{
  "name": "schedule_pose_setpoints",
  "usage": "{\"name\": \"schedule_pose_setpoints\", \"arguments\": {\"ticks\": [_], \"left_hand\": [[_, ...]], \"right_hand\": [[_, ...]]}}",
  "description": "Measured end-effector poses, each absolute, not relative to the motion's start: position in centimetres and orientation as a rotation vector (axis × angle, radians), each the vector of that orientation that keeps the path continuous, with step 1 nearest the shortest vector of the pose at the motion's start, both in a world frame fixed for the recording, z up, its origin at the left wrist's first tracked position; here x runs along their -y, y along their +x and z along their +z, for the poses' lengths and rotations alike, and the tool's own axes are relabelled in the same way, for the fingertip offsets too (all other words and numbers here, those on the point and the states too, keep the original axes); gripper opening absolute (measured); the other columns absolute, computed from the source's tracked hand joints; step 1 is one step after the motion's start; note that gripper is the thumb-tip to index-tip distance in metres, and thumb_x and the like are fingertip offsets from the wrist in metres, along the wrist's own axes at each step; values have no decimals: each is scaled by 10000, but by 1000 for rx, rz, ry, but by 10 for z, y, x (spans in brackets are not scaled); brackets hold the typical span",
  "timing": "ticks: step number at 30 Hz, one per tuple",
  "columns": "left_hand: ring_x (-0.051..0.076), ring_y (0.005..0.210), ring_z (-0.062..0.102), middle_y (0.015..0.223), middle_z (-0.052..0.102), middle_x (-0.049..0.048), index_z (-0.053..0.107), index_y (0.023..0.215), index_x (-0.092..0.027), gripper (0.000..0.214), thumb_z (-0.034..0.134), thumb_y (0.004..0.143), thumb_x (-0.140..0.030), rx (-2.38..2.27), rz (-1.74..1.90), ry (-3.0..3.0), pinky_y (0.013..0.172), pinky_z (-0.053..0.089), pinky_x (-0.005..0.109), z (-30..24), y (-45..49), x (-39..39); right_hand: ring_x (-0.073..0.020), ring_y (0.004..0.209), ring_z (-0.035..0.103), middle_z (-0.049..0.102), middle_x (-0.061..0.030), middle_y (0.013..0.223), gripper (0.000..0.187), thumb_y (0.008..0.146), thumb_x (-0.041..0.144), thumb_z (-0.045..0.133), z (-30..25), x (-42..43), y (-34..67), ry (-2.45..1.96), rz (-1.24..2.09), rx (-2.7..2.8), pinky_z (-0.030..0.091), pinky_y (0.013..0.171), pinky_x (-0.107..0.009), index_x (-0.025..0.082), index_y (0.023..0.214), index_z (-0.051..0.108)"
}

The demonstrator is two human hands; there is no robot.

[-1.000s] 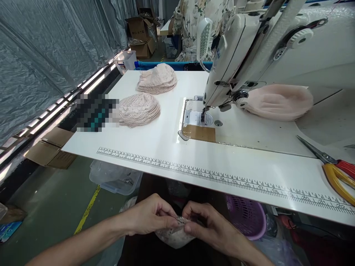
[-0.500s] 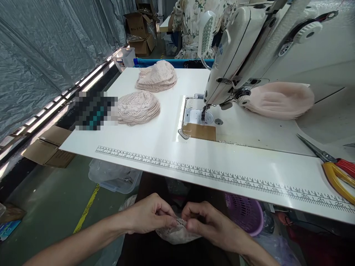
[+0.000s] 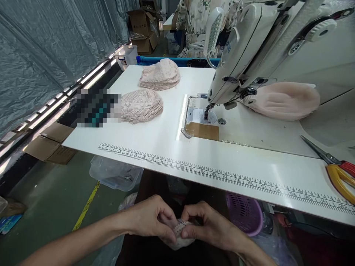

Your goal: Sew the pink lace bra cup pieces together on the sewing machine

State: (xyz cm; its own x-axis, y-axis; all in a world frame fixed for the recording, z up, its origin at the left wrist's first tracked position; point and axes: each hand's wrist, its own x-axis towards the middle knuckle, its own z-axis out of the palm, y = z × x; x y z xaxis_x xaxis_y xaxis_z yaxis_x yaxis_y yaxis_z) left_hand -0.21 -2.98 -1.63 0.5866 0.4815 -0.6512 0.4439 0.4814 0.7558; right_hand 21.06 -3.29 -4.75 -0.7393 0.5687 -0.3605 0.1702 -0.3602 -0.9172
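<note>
Below the table's front edge, my left hand (image 3: 151,220) and my right hand (image 3: 206,223) both pinch a small pale pink lace piece (image 3: 180,232) between thumbs and fingers. The two hands meet over it, and most of the piece is hidden under them. Above stands a white sewing machine (image 3: 263,48) with its needle (image 3: 206,112) over the metal plate. On the white table (image 3: 155,136) lie two stacks of pink lace pieces, one nearer (image 3: 141,105) and one farther back (image 3: 161,75). A pile of smooth pink fabric (image 3: 285,101) sits under the machine's arm.
Scissors with red and yellow handles (image 3: 337,171) lie at the table's right edge. A printed ruler (image 3: 222,177) runs along the front. Under the table are a purple basket (image 3: 245,214) and a clear plastic tub (image 3: 116,173). Cardboard boxes (image 3: 144,31) stand at the back, and a person in floral clothing (image 3: 194,26).
My hands have closed tighter on the lace piece and sunk slightly lower; less of the piece shows. The view has shifted a little.
</note>
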Motion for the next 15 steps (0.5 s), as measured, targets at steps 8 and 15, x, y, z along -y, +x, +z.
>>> {"name": "schedule_pose_setpoints", "arguments": {"ticks": [8,15], "left_hand": [[73,526,343,513,411,-70,750,742,-165,238,800,603,-351,-1047,-37,1247,470,222,185,-22,-12,35],[79,540,371,525,452,-63,759,762,-180,193,768,635,-325,-1059,-28,1285,485,257,173,-20,-11,33]], "right_hand": [[-85,562,410,491,43,591,329,740,454,725,-52,33,211,-972,2245,1514,319,519,-198,144,695,625],[-94,572,422,493,47,599,320,725,452,734,-49,32,213,-1016,2177,1626,319,534,-205,152,710,623]]}}
